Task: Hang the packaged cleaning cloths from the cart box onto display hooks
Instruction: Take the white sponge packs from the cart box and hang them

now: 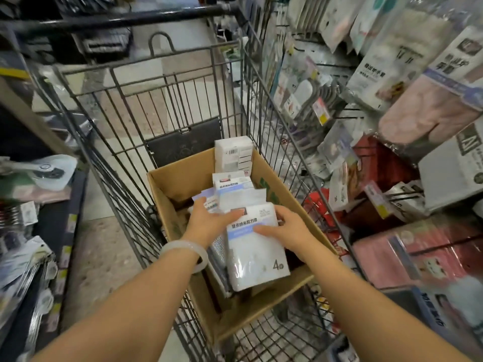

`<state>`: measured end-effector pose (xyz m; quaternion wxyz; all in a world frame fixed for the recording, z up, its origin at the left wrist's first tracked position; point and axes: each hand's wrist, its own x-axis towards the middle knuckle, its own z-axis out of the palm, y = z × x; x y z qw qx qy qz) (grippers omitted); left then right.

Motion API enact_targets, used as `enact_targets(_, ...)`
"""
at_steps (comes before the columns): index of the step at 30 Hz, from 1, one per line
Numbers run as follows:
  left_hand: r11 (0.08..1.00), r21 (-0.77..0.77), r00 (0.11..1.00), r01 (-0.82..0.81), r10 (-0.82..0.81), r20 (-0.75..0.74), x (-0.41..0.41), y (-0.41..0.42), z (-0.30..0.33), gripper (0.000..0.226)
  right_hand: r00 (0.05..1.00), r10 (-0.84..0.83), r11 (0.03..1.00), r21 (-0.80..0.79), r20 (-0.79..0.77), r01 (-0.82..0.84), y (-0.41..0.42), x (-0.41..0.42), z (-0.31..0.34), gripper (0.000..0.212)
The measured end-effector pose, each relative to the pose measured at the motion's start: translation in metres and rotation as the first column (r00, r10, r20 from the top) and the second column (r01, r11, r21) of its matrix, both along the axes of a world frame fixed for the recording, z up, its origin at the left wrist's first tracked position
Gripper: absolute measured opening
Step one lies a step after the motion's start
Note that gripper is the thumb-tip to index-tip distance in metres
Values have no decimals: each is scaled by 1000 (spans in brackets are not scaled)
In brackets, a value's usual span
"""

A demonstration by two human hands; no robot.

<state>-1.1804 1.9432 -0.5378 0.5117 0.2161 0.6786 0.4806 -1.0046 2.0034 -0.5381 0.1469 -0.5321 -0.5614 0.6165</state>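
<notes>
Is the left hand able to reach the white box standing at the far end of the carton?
Probably yes. The left hand is already inside the carton, and only loose packs lie before the white box.

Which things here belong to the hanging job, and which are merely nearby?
Job: front cloth pack, both hands on it, left hand, right hand; cardboard box; wire cart.

Nearby: pink mitts; bracelet.

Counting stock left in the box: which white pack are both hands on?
The nearest pack, marked "4", with left hand and right hand on its top; the others stand behind it, farther back.
</notes>
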Motion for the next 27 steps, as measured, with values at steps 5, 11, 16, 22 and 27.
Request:
enact_targets(5, 994, -2, 994, -111, 110, -8, -1, 10, 21, 86, 994, -13, 999, -47, -113, 8, -5, -5, 19, 58)
enact_targets(11, 999, 2, 984, 47, -47, 172, 3, 2, 42, 70, 972, -190, 980, -79, -135, 180, 2, -12, 32, 83)
enact_targets(16, 987, 99, 967, 127, -145, 208, 13, -9, 59, 55, 936, -253, 967, -58, -246, 247, 0, -10, 49, 66)
enact_targets(22, 935, 228, 948, 270, -300, 105, 39, -3, 114, 54, 875, -328, 923, 75, -356, 377, -22, 27, 104, 46)
enact_targets(27, 812, 326, 863, 485, -504, -31, 88, -1, 176, 47, 845, -390, 820, 279, -367, 499, -56, 85, 173, 49)
